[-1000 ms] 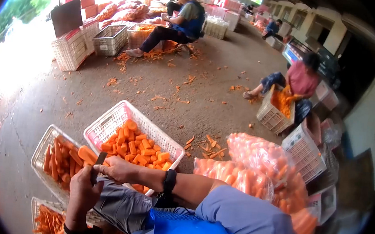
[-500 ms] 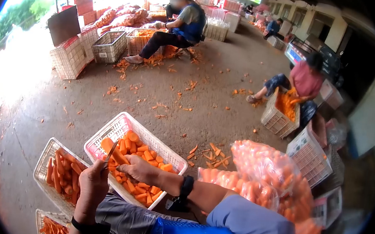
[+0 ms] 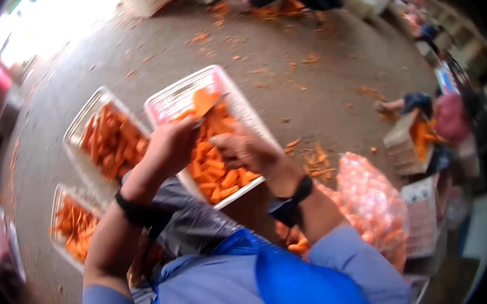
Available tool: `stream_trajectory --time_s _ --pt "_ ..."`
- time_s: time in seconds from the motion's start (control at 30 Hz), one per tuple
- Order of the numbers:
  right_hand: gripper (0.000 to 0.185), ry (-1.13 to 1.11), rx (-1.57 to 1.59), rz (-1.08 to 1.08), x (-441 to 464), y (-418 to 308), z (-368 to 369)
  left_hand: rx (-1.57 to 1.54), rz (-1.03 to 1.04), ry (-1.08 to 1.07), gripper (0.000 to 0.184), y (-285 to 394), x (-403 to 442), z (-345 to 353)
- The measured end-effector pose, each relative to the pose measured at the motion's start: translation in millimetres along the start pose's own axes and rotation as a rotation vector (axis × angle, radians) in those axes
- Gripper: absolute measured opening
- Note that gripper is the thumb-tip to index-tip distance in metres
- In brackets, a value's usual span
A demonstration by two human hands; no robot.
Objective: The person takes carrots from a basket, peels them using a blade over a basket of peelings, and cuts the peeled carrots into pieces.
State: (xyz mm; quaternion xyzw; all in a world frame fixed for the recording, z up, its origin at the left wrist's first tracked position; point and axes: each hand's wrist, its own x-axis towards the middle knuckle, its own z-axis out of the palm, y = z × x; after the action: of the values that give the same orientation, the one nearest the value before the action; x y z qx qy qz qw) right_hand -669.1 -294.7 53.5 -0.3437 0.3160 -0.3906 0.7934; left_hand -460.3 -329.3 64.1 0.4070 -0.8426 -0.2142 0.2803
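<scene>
My left hand [image 3: 175,143] is closed around the handle of a knife [image 3: 219,104], whose blade points up and away over the crate. Close to the blade is a thick orange carrot piece [image 3: 204,100]; blur hides what supports it. My right hand [image 3: 246,150], fingers curled, hovers over the same crate, and whatever it may hold is smeared. Below both hands is a white plastic crate [image 3: 247,108] of cut carrot pieces [image 3: 213,175]. Left of it, a second crate [image 3: 81,117] contains long whole carrots [image 3: 112,142].
A smaller crate [image 3: 61,202] of thin carrot pieces [image 3: 75,229] stands at lower left. Clear bags of carrots [image 3: 371,196] lie at right, beside carrot scraps [image 3: 318,162]. A person in a pink top [image 3: 452,119] sits at another crate [image 3: 403,141].
The view has tipped downward, so the crates appear higher and further right. Both hands remain over the cut-carrot crate. The carrot that was in my right hand is now blurred and hard to follow.
</scene>
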Motion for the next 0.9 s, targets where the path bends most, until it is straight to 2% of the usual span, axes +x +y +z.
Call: stream_trajectory --time_s 0.07,0.1,0.17,0.23,0.33,0.43,0.53,0.67,0.7,0.8,0.9 --pt "0.012 0.039 -0.264 -0.103 -3.7 -0.8 0.7 -0.029 0.044 0.017 0.007 2.0 5.9 -0.7" --pt "0.013 0.088 -0.510 -0.304 10.3 13.9 -15.1 0.014 0.036 -0.013 0.006 0.1 7.6 -1.4" --pt "0.015 0.111 -0.612 -0.360 16.6 21.1 -23.6 0.035 0.048 -0.047 0.006 -4.2 6.7 -2.1" --pt "0.018 0.061 -0.323 -0.062 -1.7 -2.8 -8.5 -0.003 0.085 -0.058 0.006 -12.6 8.6 0.6" --pt "0.020 -0.011 -0.360 -0.092 -0.2 -4.0 -17.5 -0.154 0.005 -0.118 0.011 -14.0 13.3 1.3" --pt "0.022 -0.010 -0.401 -0.066 -0.9 -9.4 -20.8 -0.450 -0.205 -0.319 0.013 -14.1 17.4 -6.0" --pt "0.024 0.007 -0.444 -0.072 6.6 -6.5 -31.8 -0.676 -0.293 -0.393 0.017 -13.0 19.8 -16.2" --pt "0.025 -0.095 -0.565 -0.045 9.7 -5.7 -33.8 -0.942 -0.333 -0.559 0.021 -16.8 16.3 -21.5" --pt "0.024 -0.082 -0.554 -0.019 10.2 -3.7 -32.7 -1.023 -0.420 -0.548 0.019 -20.9 14.1 -19.8" --pt "0.022 -0.121 -0.493 -0.025 9.4 -0.8 -32.5 -1.219 -0.458 -0.526 0.016 -26.2 8.6 -19.4" --pt "0.023 -0.071 -0.607 -0.079 8.3 0.5 -23.6 -1.264 -0.575 -0.462 0.016 -22.8 8.8 -19.4"
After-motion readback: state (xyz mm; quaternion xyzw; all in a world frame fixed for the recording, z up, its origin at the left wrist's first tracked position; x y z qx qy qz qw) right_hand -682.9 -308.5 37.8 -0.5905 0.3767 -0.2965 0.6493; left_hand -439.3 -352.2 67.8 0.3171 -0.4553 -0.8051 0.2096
